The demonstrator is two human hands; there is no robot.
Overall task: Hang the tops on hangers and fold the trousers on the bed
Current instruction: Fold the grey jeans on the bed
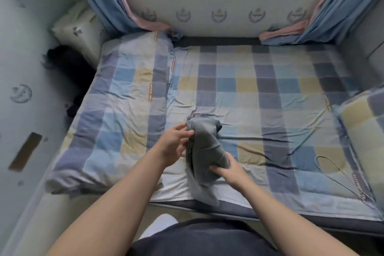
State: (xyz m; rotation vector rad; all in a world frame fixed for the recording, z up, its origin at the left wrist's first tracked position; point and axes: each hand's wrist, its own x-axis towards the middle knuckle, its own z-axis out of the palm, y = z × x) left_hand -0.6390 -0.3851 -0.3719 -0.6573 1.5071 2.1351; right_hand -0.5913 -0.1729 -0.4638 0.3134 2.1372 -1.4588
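Left hand (176, 141) and right hand (225, 167) are both gripping the bunched grey garment (204, 151) above the bed (270, 93).

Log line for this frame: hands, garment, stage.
left hand: pinches upper end of bunched grey fabric garment | right hand: grips its lower part | stage: not yet folded, held over checked bed sheet

Sheet (259, 97) open; quilt (116, 110) left, cable (340, 174) right.
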